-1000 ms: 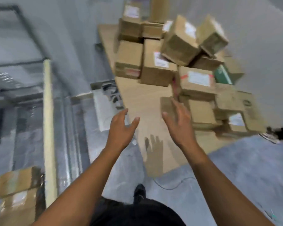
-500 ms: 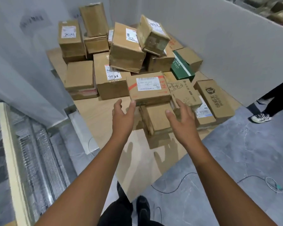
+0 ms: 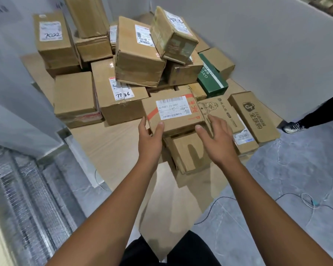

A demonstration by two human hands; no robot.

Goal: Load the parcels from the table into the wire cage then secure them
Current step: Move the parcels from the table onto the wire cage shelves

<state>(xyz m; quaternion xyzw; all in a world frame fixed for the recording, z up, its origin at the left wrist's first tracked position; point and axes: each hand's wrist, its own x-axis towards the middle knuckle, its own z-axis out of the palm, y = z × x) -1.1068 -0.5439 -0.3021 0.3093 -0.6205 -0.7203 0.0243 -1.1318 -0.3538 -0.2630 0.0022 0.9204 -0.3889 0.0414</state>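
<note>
Several brown cardboard parcels are heaped on the wooden table (image 3: 108, 146). At the heap's near edge, a parcel with a white label and a red stripe (image 3: 173, 110) sits on top of a smaller plain box (image 3: 188, 152). My left hand (image 3: 150, 135) touches its left front corner, thumb on the front face and fingers along the left side. My right hand (image 3: 215, 135) is spread at its right front corner, thumb by the lower front edge and fingers over the neighbouring printed box (image 3: 221, 110). The wire cage (image 3: 27, 189) is at the lower left.
A green box (image 3: 211, 79) lies among the parcels at the right. A grey partition (image 3: 277, 54) stands behind the table. A person's leg and shoe (image 3: 294, 126) are at the right edge. A cable (image 3: 306, 200) lies on the grey floor.
The view has swung from the cage side to the parcel heap. Both hands have moved forward from above the bare table to the two front corners of the labelled parcel.
</note>
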